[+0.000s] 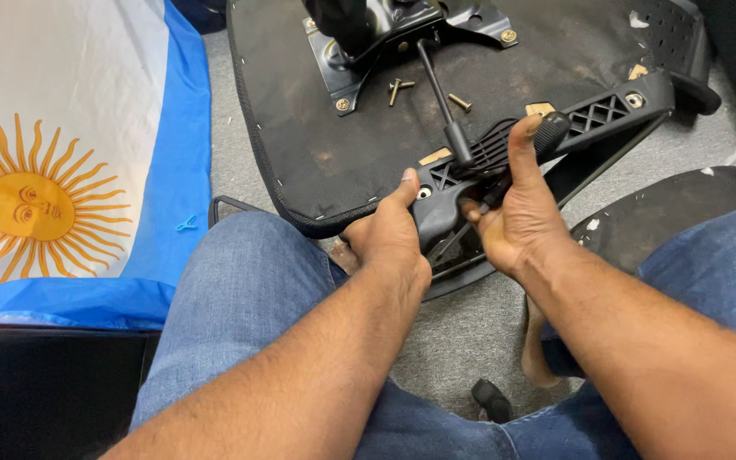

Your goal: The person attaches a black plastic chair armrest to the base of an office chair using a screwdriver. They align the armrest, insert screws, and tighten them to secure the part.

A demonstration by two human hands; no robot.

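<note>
Here the left hand (392, 234) clamps the black armrest (547, 136) against the upturned seat (300, 128) to steady it, while the right hand's (517, 213) fingers wrap a screwdriver (504, 175); loose screws (400, 85) lie nearby

Blue-and-white flag (70, 153) with yellow sun emblem at left; loose brass screws (400, 86) on upturned seat base; grey carpet (462, 332); small black object (491, 399) on carpet.

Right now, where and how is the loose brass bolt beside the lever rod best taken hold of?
Pinch the brass bolt across its thin shank, coming straight down from above. It lies flat on the upturned seat base, head toward the rod, so fingers must straddle it from both sides.
</note>
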